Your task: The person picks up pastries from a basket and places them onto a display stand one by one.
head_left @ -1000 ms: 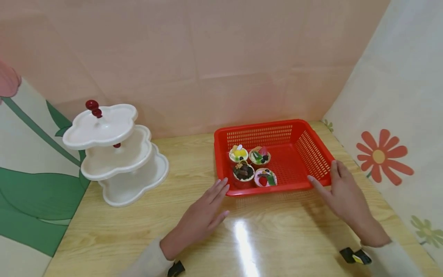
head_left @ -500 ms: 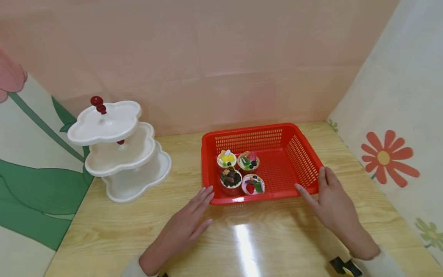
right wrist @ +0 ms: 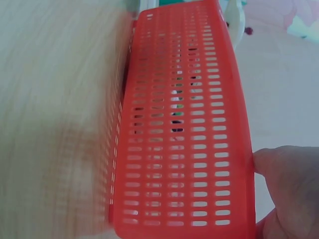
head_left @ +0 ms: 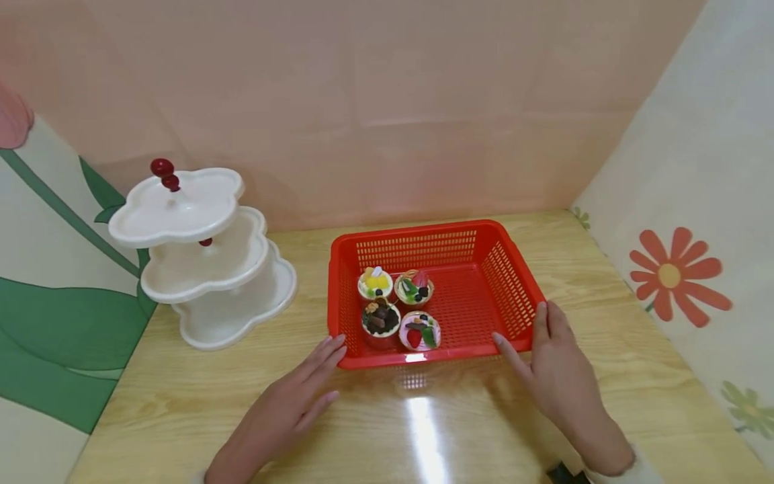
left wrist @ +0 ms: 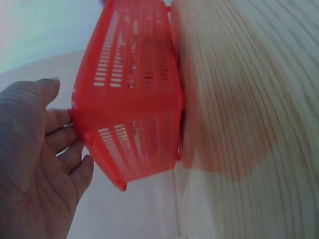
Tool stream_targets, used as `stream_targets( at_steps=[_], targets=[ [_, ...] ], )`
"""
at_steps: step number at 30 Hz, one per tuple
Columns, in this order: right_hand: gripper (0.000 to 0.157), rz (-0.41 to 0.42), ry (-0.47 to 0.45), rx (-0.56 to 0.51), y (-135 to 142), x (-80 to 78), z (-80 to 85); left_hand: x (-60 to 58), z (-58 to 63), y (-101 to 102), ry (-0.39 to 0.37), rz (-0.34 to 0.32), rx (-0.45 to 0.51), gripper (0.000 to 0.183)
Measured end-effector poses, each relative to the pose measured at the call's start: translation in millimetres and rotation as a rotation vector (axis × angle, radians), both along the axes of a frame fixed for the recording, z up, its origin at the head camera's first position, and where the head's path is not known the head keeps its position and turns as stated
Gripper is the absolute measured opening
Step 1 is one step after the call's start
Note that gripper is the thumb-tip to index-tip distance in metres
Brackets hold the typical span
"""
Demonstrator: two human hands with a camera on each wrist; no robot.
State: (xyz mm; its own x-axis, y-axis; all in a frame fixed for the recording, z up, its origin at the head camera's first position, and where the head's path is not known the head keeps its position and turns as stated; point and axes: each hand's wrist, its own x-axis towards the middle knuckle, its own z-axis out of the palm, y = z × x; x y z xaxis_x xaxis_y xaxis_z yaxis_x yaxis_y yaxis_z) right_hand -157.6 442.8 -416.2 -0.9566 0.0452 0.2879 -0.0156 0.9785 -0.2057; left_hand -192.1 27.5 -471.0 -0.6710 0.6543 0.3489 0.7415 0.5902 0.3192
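In the head view a red plastic basket [head_left: 462,302] sits on the wooden table, with slotted sides and several small cupcakes grouped in its left half. One has yellow fruit [head_left: 375,282], one dark chocolate topping [head_left: 381,318], and two carry mixed fruit [head_left: 414,288]. My left hand [head_left: 275,413] touches the basket's front left corner with its fingertips, fingers loosely extended. At the front right corner is my right hand [head_left: 565,376]: its thumb lies at the front rim, its straight fingers along the right side. The right wrist view shows the right thumb [right wrist: 266,162] against the rim.
A white three-tier cake stand [head_left: 211,269] with a red knob [head_left: 162,168] stands left of the basket. A pink backdrop [head_left: 423,121] rises behind the table, and a flower-printed panel [head_left: 671,168] borders its right side.
The basket has slid left and slightly toward me, with the cupcakes in it. Both hands have moved along with it, staying at its front corners. The cake stand's distance to it has shrunk.
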Motion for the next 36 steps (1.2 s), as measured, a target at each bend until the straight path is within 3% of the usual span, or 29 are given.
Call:
stream_targets(
  at_steps=[13,17,21,25,27,30,33,36],
  targets=[
    [0.099,-0.017,0.02,0.069,-5.7,-1.6,-0.1,8.5,5.0,-0.5,-0.016,0.089,-0.016,0.065],
    [0.098,-0.013,0.031,0.097,-2.2,-2.2,1.6,8.4,6.8,2.6,0.01,0.097,-0.009,0.062],
    [0.09,0.003,0.052,0.094,9.9,-4.2,6.4,7.4,11.8,9.8,0.032,0.118,0.032,0.054],
    [0.075,0.075,0.104,0.03,26.7,-13.0,10.7,4.4,22.7,15.9,0.021,0.137,0.122,0.042],
    [0.074,0.137,0.082,-0.029,34.5,-19.6,11.8,0.0,28.7,18.4,0.024,0.127,0.17,0.038],
    [0.079,0.233,-0.024,-0.128,42.8,-27.5,10.0,-13.3,37.1,20.6,0.031,0.097,0.23,0.04],
    [0.082,0.296,-0.101,-0.186,47.0,-31.1,5.5,-33.7,46.2,20.9,-0.035,0.093,0.275,0.049],
    [0.084,0.31,-0.116,-0.198,48.2,-32.8,1.0,-57.9,55.5,22.0,-0.118,0.093,0.298,0.056]
  ],
)
